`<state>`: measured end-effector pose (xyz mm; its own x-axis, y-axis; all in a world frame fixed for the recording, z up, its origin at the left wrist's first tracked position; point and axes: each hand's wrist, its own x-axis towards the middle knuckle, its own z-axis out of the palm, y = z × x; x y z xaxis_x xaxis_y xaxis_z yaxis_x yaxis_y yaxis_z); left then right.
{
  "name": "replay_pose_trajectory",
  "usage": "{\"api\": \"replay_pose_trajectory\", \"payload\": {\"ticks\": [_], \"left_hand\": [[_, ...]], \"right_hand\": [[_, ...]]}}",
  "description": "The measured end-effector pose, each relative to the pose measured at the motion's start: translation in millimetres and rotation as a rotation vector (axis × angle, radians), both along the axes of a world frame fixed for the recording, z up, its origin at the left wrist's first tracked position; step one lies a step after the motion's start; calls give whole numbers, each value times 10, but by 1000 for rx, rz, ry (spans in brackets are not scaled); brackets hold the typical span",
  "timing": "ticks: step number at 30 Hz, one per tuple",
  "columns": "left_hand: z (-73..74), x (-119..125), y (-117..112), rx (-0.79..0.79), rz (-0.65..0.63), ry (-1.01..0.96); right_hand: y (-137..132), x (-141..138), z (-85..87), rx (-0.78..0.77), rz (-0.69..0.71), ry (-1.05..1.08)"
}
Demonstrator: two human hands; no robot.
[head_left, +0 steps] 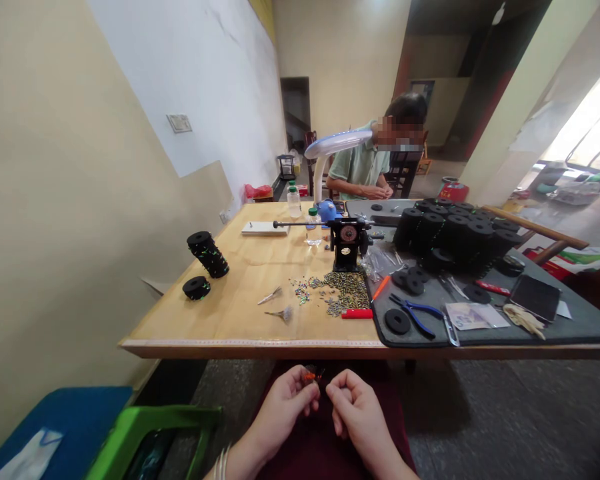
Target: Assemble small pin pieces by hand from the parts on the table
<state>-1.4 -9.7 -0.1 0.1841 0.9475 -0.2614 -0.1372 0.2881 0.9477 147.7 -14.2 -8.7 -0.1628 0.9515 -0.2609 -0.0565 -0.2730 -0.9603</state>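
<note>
Over my lap, below the table's front edge, my left hand (293, 395) pinches a small orange and dark bundle (309, 377) between thumb and fingers. Its exact kind is too small to tell. Close by on the right, my right hand (354, 402) is closed, thumb against fingers; whatever it may hold I cannot make out. The two hands are a short gap apart. On the table ahead of them lie two small bundles of thin pale strands, one (283, 313) nearer and one (271, 295) farther, with a pile of small metal pieces (349, 291) to their right.
Black foam spools (208, 255) stand stacked at left; many more (450, 230) fill the grey mat. A black winding device (347, 243) stands mid-table. Blue-handled pliers (420, 315) and a red cutter (357, 313) lie near the front. A person (365, 167) sits opposite. A green stool (155, 420) is left.
</note>
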Motion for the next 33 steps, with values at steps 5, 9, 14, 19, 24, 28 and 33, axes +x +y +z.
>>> {"api": "replay_pose_trajectory", "payload": {"ticks": [5, 9, 14, 19, 24, 28, 33], "left_hand": [[-34, 2, 9, 50, 9, 60], [-38, -4, 10, 62, 4, 77], [-16, -8, 9, 83, 9, 87], [-29, -12, 5, 107, 20, 98], [-36, -9, -5, 147, 55, 149], [-35, -11, -25, 197, 60, 200], [-29, -14, -39, 258, 80, 252]], "right_hand": [[8, -6, -43, 0, 14, -5], [7, 0, -50, 0, 5, -7], [4, -1, -56, -18, -6, 4], [7, -7, -44, -32, -10, 0], [7, -11, -34, -43, -8, 2], [14, -17, -30, -56, -7, 7], [17, -17, -37, -81, -17, 8]]}}
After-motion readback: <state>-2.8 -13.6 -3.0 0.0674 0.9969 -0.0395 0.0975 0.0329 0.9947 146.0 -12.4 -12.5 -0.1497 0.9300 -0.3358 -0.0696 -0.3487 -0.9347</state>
